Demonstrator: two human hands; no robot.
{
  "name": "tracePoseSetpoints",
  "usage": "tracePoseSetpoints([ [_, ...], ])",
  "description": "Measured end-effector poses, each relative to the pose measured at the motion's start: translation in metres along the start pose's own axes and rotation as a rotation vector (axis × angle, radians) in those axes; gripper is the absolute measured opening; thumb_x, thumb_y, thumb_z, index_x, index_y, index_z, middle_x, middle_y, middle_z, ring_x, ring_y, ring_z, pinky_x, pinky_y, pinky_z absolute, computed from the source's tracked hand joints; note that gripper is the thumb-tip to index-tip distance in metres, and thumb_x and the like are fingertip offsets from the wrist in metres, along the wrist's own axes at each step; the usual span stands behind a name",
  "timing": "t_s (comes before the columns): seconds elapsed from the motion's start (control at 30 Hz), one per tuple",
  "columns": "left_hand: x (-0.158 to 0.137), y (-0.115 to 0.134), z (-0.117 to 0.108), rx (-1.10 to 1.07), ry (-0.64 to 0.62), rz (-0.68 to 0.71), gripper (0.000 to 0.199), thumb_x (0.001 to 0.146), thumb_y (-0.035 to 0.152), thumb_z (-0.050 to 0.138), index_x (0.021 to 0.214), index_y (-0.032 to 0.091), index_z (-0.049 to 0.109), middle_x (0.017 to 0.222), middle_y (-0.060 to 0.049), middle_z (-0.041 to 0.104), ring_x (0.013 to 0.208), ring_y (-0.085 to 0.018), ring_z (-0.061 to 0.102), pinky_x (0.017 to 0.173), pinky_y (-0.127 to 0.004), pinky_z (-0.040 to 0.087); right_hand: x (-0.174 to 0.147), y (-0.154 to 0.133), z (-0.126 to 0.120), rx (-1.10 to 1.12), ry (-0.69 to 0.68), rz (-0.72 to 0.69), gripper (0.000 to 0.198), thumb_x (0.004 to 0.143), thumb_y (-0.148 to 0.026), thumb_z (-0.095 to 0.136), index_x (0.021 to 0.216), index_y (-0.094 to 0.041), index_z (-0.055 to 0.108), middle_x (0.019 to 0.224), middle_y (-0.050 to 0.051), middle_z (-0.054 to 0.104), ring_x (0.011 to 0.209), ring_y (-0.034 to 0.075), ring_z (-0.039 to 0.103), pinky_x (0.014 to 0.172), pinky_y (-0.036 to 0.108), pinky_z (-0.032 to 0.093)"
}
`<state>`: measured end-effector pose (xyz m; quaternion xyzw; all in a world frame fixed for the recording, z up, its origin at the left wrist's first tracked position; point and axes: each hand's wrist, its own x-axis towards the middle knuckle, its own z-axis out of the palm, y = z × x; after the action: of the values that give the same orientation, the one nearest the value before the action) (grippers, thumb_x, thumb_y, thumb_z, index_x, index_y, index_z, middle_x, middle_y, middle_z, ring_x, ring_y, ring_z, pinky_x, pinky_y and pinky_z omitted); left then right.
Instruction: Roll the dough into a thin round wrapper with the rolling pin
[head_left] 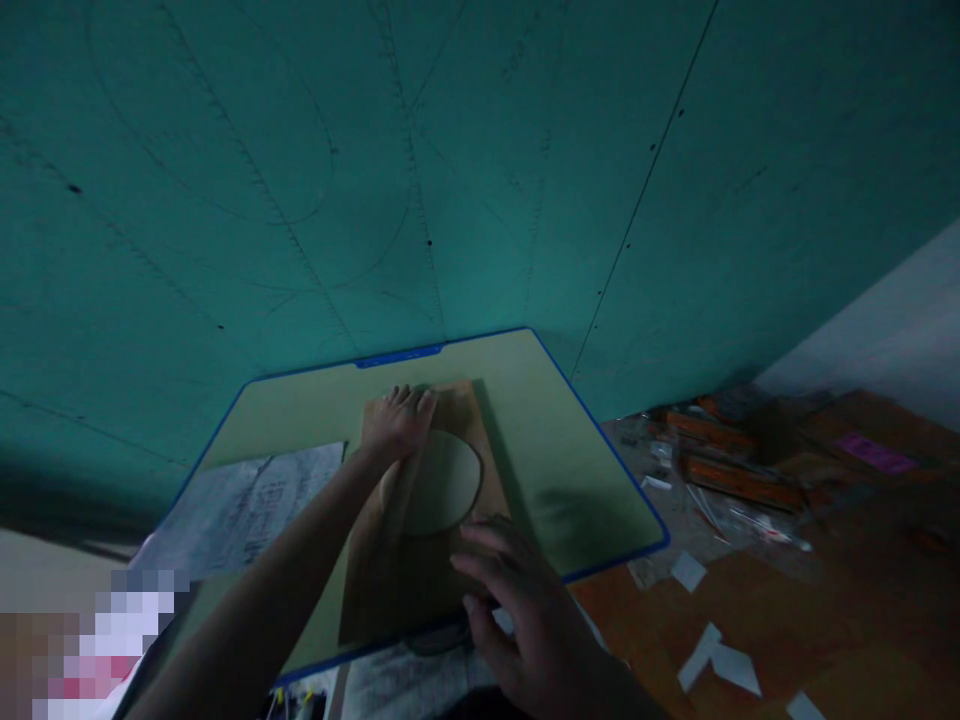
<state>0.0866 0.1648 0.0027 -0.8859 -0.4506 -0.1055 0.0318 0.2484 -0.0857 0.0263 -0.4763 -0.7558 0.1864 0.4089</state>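
A pale, flat round sheet that looks like rolled dough (448, 485) lies on a brown wooden board (409, 590). Across its left side runs a wooden rolling pin (403, 497), slanting away from me and covering that part of the sheet. My left hand (405, 415) is closed over the pin's far end, near the top of the board. Close to the sheet's near right edge is my right hand (517, 600), its fingers apart and nothing in them. Dim light hides how the left fingertips grip.
The board rests on a small pale table (555, 430) with a blue rim, against a green marked wall (480, 200). A printed paper (262, 505) lies at the left. Plastic-wrapped items (739, 480), a cardboard box (862, 430) and white scraps (735, 668) are on the right.
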Motion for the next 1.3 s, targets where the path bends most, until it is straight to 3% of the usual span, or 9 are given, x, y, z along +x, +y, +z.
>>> tracePoseSetpoints([
  [0.1, 0.012, 0.038, 0.015, -0.030, -0.012, -0.011, 0.043, 0.102, 0.029, 0.028, 0.127, 0.010, 0.058, 0.134, -0.022, 0.063, 0.136, -0.034, 0.050, 0.109, -0.061, 0.039, -0.002, 0.001, -0.002, -0.020, 0.045, 0.007, 0.034, 0.089, -0.011, 0.049, 0.121, -0.020, 0.060, 0.131, 0.013, 0.063, 0.132, 0.023, 0.054, 0.108, 0.042, 0.051],
  [0.23, 0.026, 0.090, 0.028, -0.090, -0.020, 0.033, 0.053, 0.102, 0.037, 0.035, 0.139, 0.002, 0.047, 0.149, -0.028, 0.048, 0.144, -0.033, 0.042, 0.113, -0.048, 0.039, -0.007, 0.002, -0.006, -0.027, 0.099, 0.003, 0.033, 0.091, -0.011, 0.050, 0.120, -0.023, 0.060, 0.130, 0.011, 0.065, 0.132, 0.023, 0.055, 0.106, 0.042, 0.052],
  [0.33, 0.019, 0.077, 0.018, -0.098, -0.033, 0.065, 0.046, 0.100, 0.032, 0.039, 0.137, 0.007, 0.051, 0.147, -0.025, 0.052, 0.142, -0.030, 0.045, 0.113, -0.047, 0.040, -0.012, 0.007, -0.010, -0.037, 0.133, 0.013, 0.035, 0.091, -0.011, 0.050, 0.122, -0.025, 0.059, 0.130, 0.011, 0.064, 0.131, 0.023, 0.056, 0.106, 0.042, 0.053],
  [0.5, -0.001, 0.034, -0.002, -0.063, -0.046, 0.089, 0.039, 0.094, 0.014, 0.036, 0.125, 0.013, 0.060, 0.128, -0.023, 0.065, 0.130, -0.034, 0.055, 0.108, -0.065, 0.038, -0.016, 0.014, -0.016, -0.038, 0.179, 0.045, 0.032, 0.091, -0.012, 0.051, 0.118, -0.026, 0.062, 0.126, 0.009, 0.066, 0.128, 0.023, 0.058, 0.104, 0.041, 0.054],
  [0.77, -0.027, 0.120, -0.022, -0.238, -0.105, 0.179, 0.051, 0.099, 0.030, 0.041, 0.144, 0.006, 0.044, 0.150, -0.024, 0.049, 0.145, -0.033, 0.040, 0.114, -0.049, 0.040, -0.008, 0.022, -0.028, -0.080, 0.276, 0.038, 0.025, 0.097, -0.019, 0.050, 0.116, -0.025, 0.065, 0.125, 0.010, 0.067, 0.126, 0.025, 0.060, 0.103, 0.044, 0.054],
  [0.9, -0.097, 0.095, -0.041, -0.078, 0.027, 0.231, 0.056, 0.099, 0.022, 0.038, 0.154, 0.026, 0.032, 0.145, -0.014, 0.056, 0.140, -0.031, 0.048, 0.116, -0.055, 0.037, -0.001, 0.043, -0.035, -0.116, 0.309, 0.085, 0.025, 0.098, -0.027, 0.050, 0.115, -0.025, 0.068, 0.123, 0.011, 0.069, 0.120, 0.027, 0.063, 0.100, 0.046, 0.055],
  [1.03, -0.159, 0.069, -0.032, 0.077, 0.138, 0.172, 0.042, 0.097, 0.031, 0.047, 0.137, 0.020, 0.055, 0.146, -0.020, 0.055, 0.143, -0.039, 0.042, 0.110, -0.061, 0.042, 0.026, 0.063, -0.028, -0.185, 0.236, 0.064, 0.035, 0.099, -0.030, 0.045, 0.128, -0.022, 0.064, 0.136, 0.014, 0.061, 0.129, 0.027, 0.057, 0.106, 0.047, 0.050],
  [1.13, -0.171, 0.064, -0.029, 0.072, 0.131, 0.217, 0.037, 0.096, 0.022, 0.043, 0.130, 0.018, 0.058, 0.149, -0.018, 0.052, 0.143, -0.034, 0.043, 0.108, -0.054, 0.047, 0.052, 0.071, -0.020, -0.270, 0.177, 0.040, 0.040, 0.100, -0.031, 0.044, 0.134, -0.019, 0.061, 0.144, 0.016, 0.054, 0.135, 0.028, 0.051, 0.110, 0.049, 0.046],
  [1.3, -0.163, 0.044, -0.047, 0.052, 0.159, 0.201, 0.033, 0.095, 0.024, 0.048, 0.124, 0.024, 0.063, 0.141, -0.015, 0.060, 0.135, -0.034, 0.053, 0.103, -0.052, 0.052, 0.059, 0.070, -0.004, -0.372, 0.031, 0.101, 0.036, 0.102, -0.027, 0.040, 0.127, -0.018, 0.064, 0.129, 0.014, 0.065, 0.123, 0.026, 0.059, 0.105, 0.045, 0.050],
])
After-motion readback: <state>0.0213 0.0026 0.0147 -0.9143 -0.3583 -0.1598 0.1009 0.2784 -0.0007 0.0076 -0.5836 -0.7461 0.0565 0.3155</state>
